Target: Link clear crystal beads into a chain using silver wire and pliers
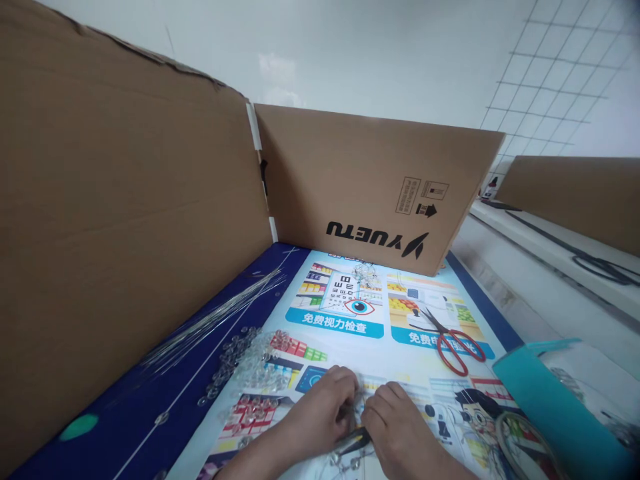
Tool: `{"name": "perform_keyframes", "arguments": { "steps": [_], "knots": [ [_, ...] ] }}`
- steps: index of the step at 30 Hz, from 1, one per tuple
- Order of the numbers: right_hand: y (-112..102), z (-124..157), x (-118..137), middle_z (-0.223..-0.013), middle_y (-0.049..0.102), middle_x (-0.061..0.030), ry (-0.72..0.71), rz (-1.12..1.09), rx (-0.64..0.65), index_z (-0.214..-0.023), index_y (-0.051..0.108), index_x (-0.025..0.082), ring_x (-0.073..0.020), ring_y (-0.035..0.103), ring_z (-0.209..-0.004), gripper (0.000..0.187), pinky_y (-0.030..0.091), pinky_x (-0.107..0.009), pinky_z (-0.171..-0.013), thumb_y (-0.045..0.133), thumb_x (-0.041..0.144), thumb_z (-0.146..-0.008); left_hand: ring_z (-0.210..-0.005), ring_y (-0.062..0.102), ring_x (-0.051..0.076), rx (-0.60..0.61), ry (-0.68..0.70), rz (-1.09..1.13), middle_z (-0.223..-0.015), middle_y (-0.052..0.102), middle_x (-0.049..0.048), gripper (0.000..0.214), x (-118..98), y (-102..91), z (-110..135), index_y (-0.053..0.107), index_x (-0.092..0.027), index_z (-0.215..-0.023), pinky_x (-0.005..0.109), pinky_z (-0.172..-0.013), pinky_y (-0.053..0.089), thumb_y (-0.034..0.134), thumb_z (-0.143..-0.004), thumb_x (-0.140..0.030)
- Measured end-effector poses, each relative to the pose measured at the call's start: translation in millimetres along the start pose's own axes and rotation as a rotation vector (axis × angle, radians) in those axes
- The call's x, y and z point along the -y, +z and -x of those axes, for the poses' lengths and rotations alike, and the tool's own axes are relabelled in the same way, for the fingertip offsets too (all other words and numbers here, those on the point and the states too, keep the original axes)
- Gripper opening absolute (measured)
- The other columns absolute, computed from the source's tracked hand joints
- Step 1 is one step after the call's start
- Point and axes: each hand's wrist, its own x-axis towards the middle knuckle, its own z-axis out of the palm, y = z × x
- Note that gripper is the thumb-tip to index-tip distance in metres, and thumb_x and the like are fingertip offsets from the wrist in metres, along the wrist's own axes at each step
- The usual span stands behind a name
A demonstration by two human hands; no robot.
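My left hand [320, 410] and my right hand [400, 427] rest close together at the near edge of a printed poster [380, 353] on the table. Both hands have their fingers curled in a pinch around small clear pieces and thin wire that I cannot make out well. A dark, yellow-tipped tool [356, 440] lies under my right hand's fingers. Several clear beads [250, 363] are scattered just left of my left hand. A bundle of thin clear wires [215, 317] lies further left on the blue strip.
Red-handled scissors [453, 343] lie to the right on the poster. A teal box [555, 407] with a coil of wire stands at the near right. Cardboard walls [125, 233] close off the left and back [370, 180]. A small wire piece [364, 272] sits near the back wall.
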Motion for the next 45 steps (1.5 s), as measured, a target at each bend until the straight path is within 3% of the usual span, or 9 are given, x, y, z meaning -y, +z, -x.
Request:
{"name": "perform_keyframes", "arguments": {
  "steps": [11, 19, 29, 35, 39, 45],
  "knots": [
    [-24.6, -5.6, -9.8, -0.082, 0.057, -0.0012, 0.243, -0.204, 0.19, -0.079, 0.054, 0.019, -0.0169, 0.045, -0.08, 0.01, 0.03, -0.031, -0.075, 0.052, 0.009, -0.077, -0.082, 0.046, 0.017, 0.014, 0.011, -0.018, -0.086, 0.052, 0.0014, 0.028, -5.1, -2.9, -1.5, 0.04, -0.019, -0.071, 0.026, -0.072, 0.037, 0.045, -0.053, 0.001],
    [-28.9, -25.1, -15.2, -0.081, 0.058, -0.001, 0.274, -0.173, 0.256, -0.077, 0.055, 0.018, -0.0164, 0.047, -0.081, 0.011, 0.031, -0.029, -0.078, 0.05, 0.009, -0.076, -0.08, 0.047, 0.015, -0.019, 0.014, -0.006, -0.081, 0.052, -0.0006, 0.03, -4.8, -1.9, -2.4, 0.042, -0.019, -0.074, 0.024, -0.07, 0.035, 0.041, -0.055, 0.004],
    [-28.0, -31.1, -14.2, -0.082, 0.059, -0.0009, 0.287, -0.186, 0.303, -0.077, 0.056, 0.019, -0.0163, 0.048, -0.082, 0.011, 0.031, -0.028, -0.078, 0.051, 0.01, -0.072, -0.075, 0.05, 0.014, -0.047, -0.097, 0.117, -0.073, 0.056, -0.0004, 0.015, -2.3, 4.6, -6.2, 0.046, -0.017, -0.063, 0.024, -0.067, 0.034, 0.053, -0.07, -0.006],
    [-45.8, -20.6, -12.8, -0.085, 0.058, 0.0002, 0.335, -0.213, 0.215, -0.084, 0.057, 0.021, -0.0165, 0.046, -0.084, 0.012, 0.03, -0.029, -0.077, 0.051, 0.013, -0.078, -0.08, 0.052, 0.013, -0.106, -0.104, 0.242, -0.079, 0.058, -0.0003, 0.02, -4.4, -1.4, -7.2, 0.047, -0.017, -0.061, 0.022, -0.07, 0.036, 0.049, -0.065, 0.003],
    [-52.3, -1.5, -17.9, -0.081, 0.057, 0.0005, 0.318, -0.132, 0.217, -0.078, 0.055, 0.021, -0.0172, 0.045, -0.082, 0.011, 0.029, -0.03, -0.077, 0.054, 0.009, -0.076, -0.078, 0.052, 0.013, -0.108, -0.123, 0.291, -0.077, 0.057, -0.0008, 0.019, -4.7, -6.8, -6.6, 0.048, -0.017, -0.062, 0.022, -0.07, 0.037, 0.051, -0.067, 0.001],
    [-29.3, 9.9, -27.6, -0.077, 0.055, -0.0021, 0.228, 0.115, 0.262, -0.075, 0.053, 0.019, -0.0199, 0.043, -0.077, 0.012, 0.027, -0.034, -0.072, 0.058, 0.009, -0.075, -0.077, 0.053, 0.013, -0.099, -0.101, 0.325, -0.076, 0.057, -0.0001, 0.013, -0.7, -8.8, -7.0, 0.054, -0.017, -0.066, 0.023, -0.07, 0.039, 0.055, -0.078, -0.013]
  ]
}}
